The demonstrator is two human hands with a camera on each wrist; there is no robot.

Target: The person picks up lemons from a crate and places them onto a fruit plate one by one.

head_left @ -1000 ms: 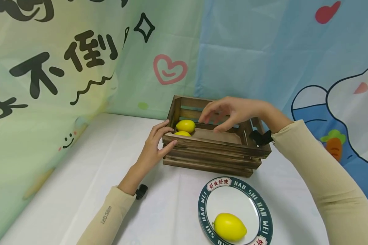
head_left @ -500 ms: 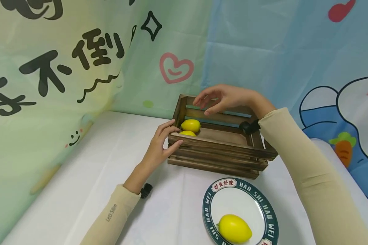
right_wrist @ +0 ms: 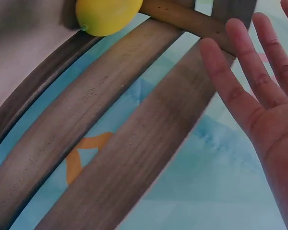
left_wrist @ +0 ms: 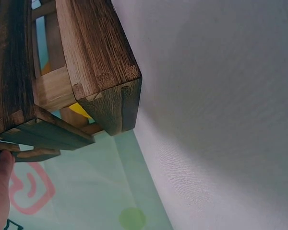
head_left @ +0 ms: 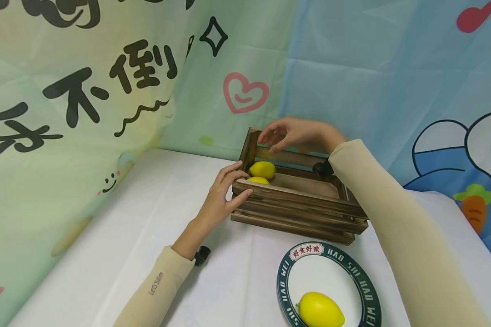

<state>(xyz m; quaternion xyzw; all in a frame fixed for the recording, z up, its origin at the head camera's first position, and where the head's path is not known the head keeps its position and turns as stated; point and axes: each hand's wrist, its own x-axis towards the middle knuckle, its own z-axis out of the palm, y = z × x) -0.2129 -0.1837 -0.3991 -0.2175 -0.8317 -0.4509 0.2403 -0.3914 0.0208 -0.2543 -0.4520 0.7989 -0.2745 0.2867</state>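
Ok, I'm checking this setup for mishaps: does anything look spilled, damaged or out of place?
Nothing stands out. Two lemons lie inside the wooden crate, a third lemon rests on the plate, and no spill or damage shows.

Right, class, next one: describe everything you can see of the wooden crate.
The crate is an open-topped, rectangular box of what looks like brown wood, with dark, scorched-looking grain. Its sides are spaced horizontal slats with gaps between; the floor inside looks flat. It stands upright on the white cloth, beyond the plate. Two lemons show inside, at its left end. The left hand holds its near left corner; the right hand is above its far side, contact unclear.
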